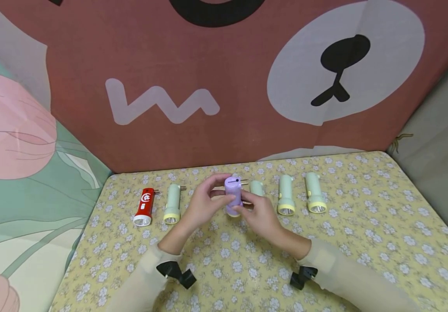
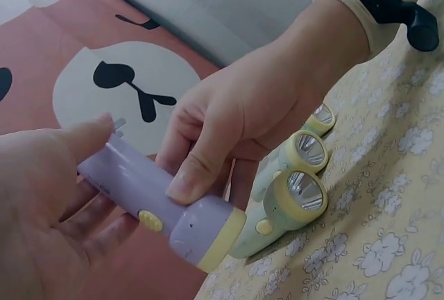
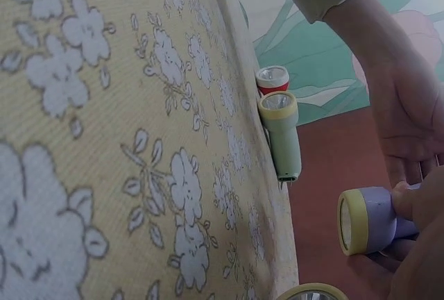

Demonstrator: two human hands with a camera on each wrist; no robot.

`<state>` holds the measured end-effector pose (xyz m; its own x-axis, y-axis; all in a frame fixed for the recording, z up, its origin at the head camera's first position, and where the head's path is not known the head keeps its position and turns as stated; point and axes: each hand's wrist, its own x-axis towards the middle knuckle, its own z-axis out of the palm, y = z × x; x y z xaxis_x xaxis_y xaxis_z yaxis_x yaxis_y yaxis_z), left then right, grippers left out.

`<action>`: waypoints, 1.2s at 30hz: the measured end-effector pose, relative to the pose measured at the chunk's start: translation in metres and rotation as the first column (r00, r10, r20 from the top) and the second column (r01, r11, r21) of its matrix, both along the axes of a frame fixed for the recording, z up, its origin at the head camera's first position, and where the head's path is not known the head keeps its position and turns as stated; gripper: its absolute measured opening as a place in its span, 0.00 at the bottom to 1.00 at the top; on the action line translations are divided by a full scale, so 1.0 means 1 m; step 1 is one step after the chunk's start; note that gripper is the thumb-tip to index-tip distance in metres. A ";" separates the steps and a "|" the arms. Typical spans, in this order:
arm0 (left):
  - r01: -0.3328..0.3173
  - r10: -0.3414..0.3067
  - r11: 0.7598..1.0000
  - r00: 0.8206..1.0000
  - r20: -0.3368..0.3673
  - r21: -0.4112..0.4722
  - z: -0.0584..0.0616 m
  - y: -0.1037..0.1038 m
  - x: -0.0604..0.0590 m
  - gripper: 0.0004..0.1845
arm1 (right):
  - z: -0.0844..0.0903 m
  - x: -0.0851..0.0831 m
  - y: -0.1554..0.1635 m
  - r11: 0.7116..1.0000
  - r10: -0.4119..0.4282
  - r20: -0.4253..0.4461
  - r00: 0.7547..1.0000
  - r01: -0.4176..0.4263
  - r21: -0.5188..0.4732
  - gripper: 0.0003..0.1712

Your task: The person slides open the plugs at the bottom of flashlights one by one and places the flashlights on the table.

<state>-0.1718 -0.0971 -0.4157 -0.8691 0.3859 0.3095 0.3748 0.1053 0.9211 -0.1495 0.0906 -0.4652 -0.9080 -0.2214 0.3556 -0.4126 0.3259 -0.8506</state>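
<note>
A purple flashlight [image 1: 232, 193] with a yellow rim is held above the table between both hands. My left hand [image 1: 207, 201] grips its tail end, the thumb near the metal plug prongs [image 2: 118, 126] that stick out there. My right hand [image 1: 262, 216] pinches the body just behind the lamp head, thumb on top. The yellow switch [image 2: 150, 221] on its side shows in the left wrist view. In the right wrist view, the purple lamp head [image 3: 374, 210] points left, and the rest is largely covered by fingers.
On the flowered tablecloth [image 1: 224, 268], a red flashlight [image 1: 144, 206] and a pale green flashlight [image 1: 173, 201] lie to the left, prongs out. Rightward lie a partly hidden green flashlight [image 1: 257, 187] and two more, the middle [image 1: 285, 193] and far right [image 1: 314, 190]. A printed fabric wall [image 1: 169, 143] stands behind.
</note>
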 end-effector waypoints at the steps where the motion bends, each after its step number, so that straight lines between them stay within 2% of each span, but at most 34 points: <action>1: 0.001 -0.001 1.000 1.000 -0.009 -0.005 -0.001 -0.001 0.000 0.26 | 0.000 0.000 0.000 1.000 0.002 0.008 1.000 -0.002 -0.001 0.23; 10: -0.021 0.020 1.000 0.998 -0.064 -0.016 -0.003 -0.002 0.000 0.26 | 0.001 0.002 0.000 1.000 0.019 0.036 0.999 -0.019 -0.013 0.24; 17: -0.036 0.036 0.999 0.998 -0.054 -0.002 -0.004 -0.001 -0.001 0.26 | 0.004 0.003 0.000 0.999 0.028 0.043 0.999 -0.026 -0.029 0.24; 29: -0.064 0.065 0.998 0.997 -0.038 0.011 -0.004 -0.001 -0.002 0.26 | 0.007 0.002 0.000 1.000 0.020 0.053 0.998 -0.020 -0.001 0.23; 36: -0.073 0.073 0.997 0.997 -0.026 0.015 -0.001 -0.001 -0.002 0.26 | 0.003 0.000 0.000 0.998 0.039 0.015 0.999 -0.038 -0.054 0.25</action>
<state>-0.1741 -0.0985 -0.4171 -0.8863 0.3171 0.3376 0.3908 0.1206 0.9126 -0.1497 0.0909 -0.4625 -0.9048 -0.2372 0.3536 -0.4103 0.2641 -0.8729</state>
